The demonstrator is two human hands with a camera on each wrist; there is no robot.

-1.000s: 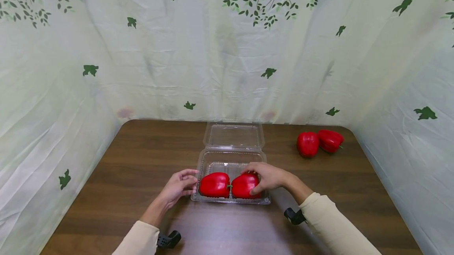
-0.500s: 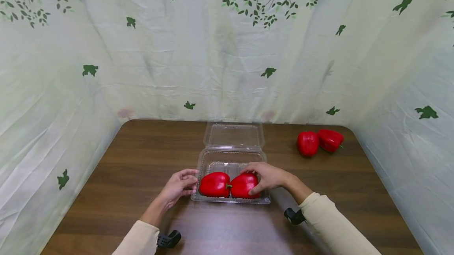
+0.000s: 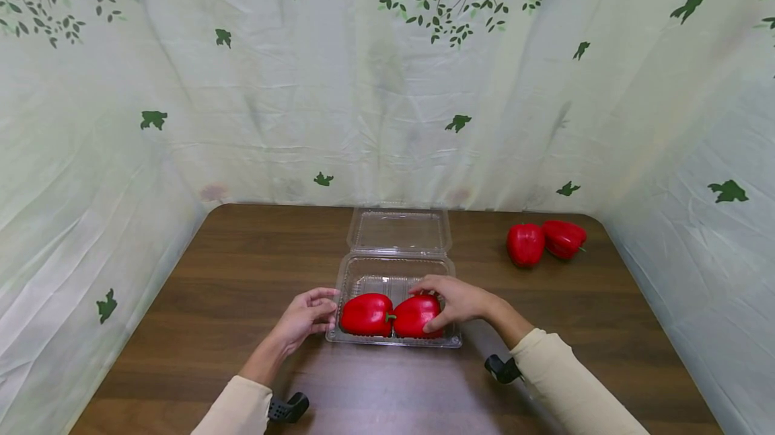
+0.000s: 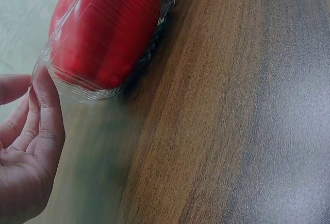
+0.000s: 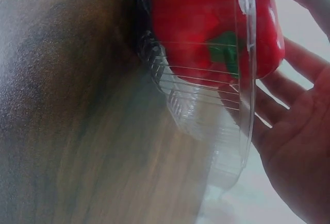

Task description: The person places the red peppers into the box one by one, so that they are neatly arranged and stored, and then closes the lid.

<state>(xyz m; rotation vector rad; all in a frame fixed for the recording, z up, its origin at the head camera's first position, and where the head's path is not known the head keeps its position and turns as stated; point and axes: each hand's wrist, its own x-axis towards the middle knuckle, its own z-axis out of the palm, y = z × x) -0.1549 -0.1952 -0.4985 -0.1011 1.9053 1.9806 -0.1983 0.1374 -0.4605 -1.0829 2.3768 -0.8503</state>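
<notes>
Two red bell peppers lie side by side in the front of a clear plastic clamshell container (image 3: 396, 267), whose lid (image 3: 399, 231) is folded back. My right hand (image 3: 457, 300) grips the right bell pepper (image 3: 414, 317), thumb on its near side and fingers on its far side. In the right wrist view this bell pepper (image 5: 196, 28) shows a green part through the clear wall. At the container's left rim, my left hand (image 3: 305, 319) pinches the edge between thumb and fingers, as the left wrist view shows. The left bell pepper (image 3: 366, 314) sits just inside that rim.
Two more red bell peppers, one upright (image 3: 525, 245) and one on its side (image 3: 564, 240), rest at the back right of the wooden table (image 3: 260, 253). A pale leaf-print curtain (image 3: 387, 119) surrounds the table's back and sides.
The right bell pepper has shifted slightly left, closer to the left one, with my right hand on it. My left hand stays at the container's rim.
</notes>
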